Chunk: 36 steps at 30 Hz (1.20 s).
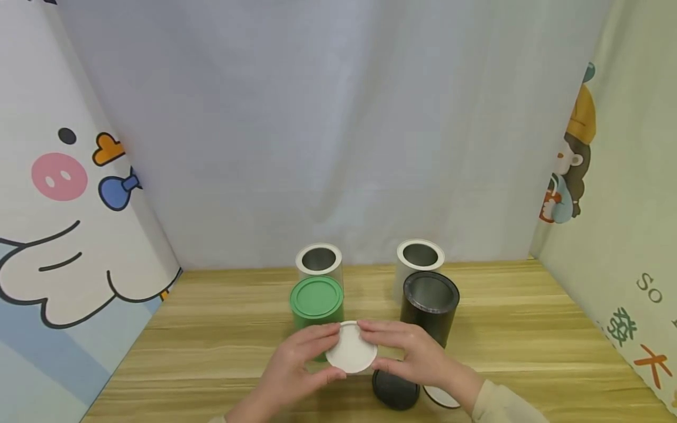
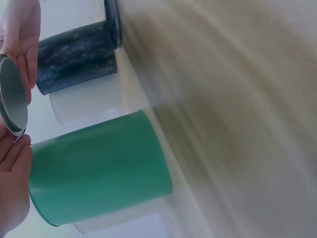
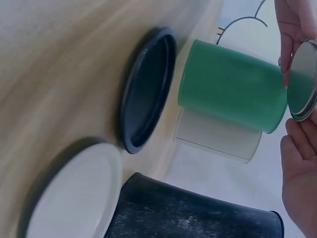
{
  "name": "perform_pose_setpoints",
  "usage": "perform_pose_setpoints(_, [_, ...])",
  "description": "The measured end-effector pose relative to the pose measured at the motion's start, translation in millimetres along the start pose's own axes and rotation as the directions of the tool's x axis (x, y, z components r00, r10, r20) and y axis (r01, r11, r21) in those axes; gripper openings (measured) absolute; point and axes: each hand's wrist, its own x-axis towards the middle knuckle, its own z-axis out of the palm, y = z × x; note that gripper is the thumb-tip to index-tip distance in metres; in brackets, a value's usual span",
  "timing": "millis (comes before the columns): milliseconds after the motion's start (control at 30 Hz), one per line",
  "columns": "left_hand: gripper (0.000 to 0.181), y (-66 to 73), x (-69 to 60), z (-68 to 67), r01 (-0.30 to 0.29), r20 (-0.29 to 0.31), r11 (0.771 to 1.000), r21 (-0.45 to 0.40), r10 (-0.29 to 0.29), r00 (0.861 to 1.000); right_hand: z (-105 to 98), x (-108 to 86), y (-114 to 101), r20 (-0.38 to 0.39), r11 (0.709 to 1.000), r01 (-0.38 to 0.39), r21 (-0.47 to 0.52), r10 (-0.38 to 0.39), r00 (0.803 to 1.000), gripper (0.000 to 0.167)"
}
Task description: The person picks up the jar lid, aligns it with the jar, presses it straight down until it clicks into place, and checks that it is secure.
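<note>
Between both hands a round white lid (image 1: 352, 351) is held raised above the table, its metallic underside showing in the wrist views. My left hand (image 1: 296, 359) grips its left edge, fingers on the far rim and thumb on the near rim. From the other side my right hand (image 1: 415, 354) holds the right edge the same way. Just beyond the left hand stands a green can (image 1: 317, 298) with a green lid on it. An uncovered black can (image 1: 429, 320) is behind the right hand. Below that hand lie a black lid (image 1: 395, 389) and a second white lid (image 3: 79, 193), partly hidden by the wrist.
Two uncovered white cans stand at the back, a left white can (image 1: 302, 262) behind the green one and a right white can (image 1: 399, 282) behind the black one. A grey curtain (image 1: 338, 147) hangs along the rear edge of the wooden table (image 1: 211, 341). Printed cloths flank both sides.
</note>
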Motion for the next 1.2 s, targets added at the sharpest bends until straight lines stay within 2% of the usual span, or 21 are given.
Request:
perform_pose_setpoints(167, [0.054, -0.4, 8.9, -3.5, -0.025, -0.036, 1.000, -0.002, 0.025, 0.999, -7, 7.6, -1, -0.029, 1.000, 0.002, 0.012, -0.002, 1.000, 0.054])
perform_pose_setpoints(400, [0.054, -0.6, 18.4, -6.7, -0.097, -0.088, 0.995, 0.013, 0.097, 0.991, -11, 14.5, 1, -0.054, 1.000, 0.009, 0.026, -0.008, 0.999, 0.056])
perform_pose_setpoints(600, [0.053, -1.8, 19.4, -6.9, -0.070, -0.105, 0.997, -0.013, 0.068, 0.992, -12, 16.2, 3, -0.064, 0.998, -0.003, 0.056, 0.007, 0.998, 0.056])
perform_pose_setpoints(833, [0.051, -3.3, 25.4, -6.9, -0.056, -0.186, 0.998, -0.034, 0.049, 0.981, -11, 22.4, 4, -0.087, 0.996, -0.060, 0.063, 0.066, 0.994, 0.056])
perform_pose_setpoints(1033, [0.054, -12.5, 31.2, -7.8, -0.027, -0.245, 0.999, -0.047, 0.015, 0.969, -6, 33.1, 6, -0.144, 0.992, -0.126, 0.027, 0.128, 0.981, 0.048])
perform_pose_setpoints(1200, [0.061, -21.3, 36.9, -12.0, 0.017, -0.246, 0.999, -0.033, -0.024, 0.969, -1, 41.1, 11, -0.176, 0.982, -0.190, -0.001, 0.187, 0.966, 0.045])
